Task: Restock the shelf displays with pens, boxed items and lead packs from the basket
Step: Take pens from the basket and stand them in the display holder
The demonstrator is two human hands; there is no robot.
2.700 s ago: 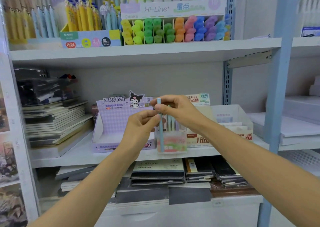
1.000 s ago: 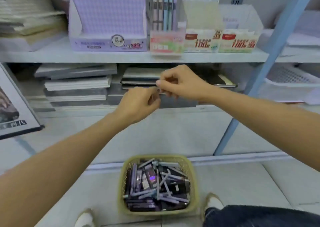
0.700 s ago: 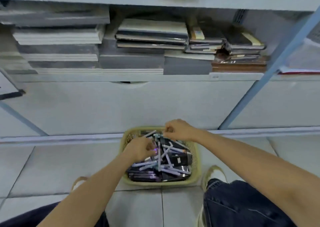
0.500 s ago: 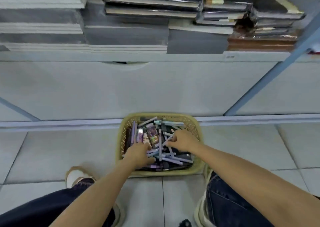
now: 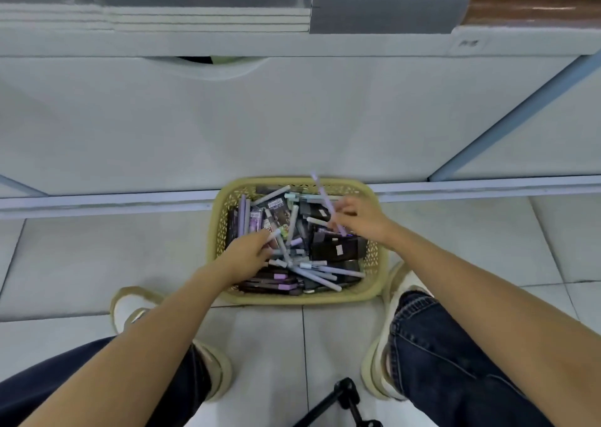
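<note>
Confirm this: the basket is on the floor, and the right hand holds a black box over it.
One thing is wrong. The right hand holds a lilac pen, not a black box; the head view shows the pen slanting up past the far rim of the basket. The basket is on the floor, as you said.

The basket (image 5: 383,283) is pale yellow, its walls pierced in a fine lattice pattern. In it a lilac pen (image 5: 322,192) rises at the far right above pens (image 5: 325,278) in pale blue, grey and lilac, and boxes (image 5: 335,247) of black and dark purple with small white labels. The floor (image 5: 97,257) is light grey tile with thin darker joints. The jeans (image 5: 439,355) are dark blue, the shoes (image 5: 403,280) cream. The shelf post (image 5: 514,117) is pale blue; the far-right stack (image 5: 533,0) is brown.
</note>
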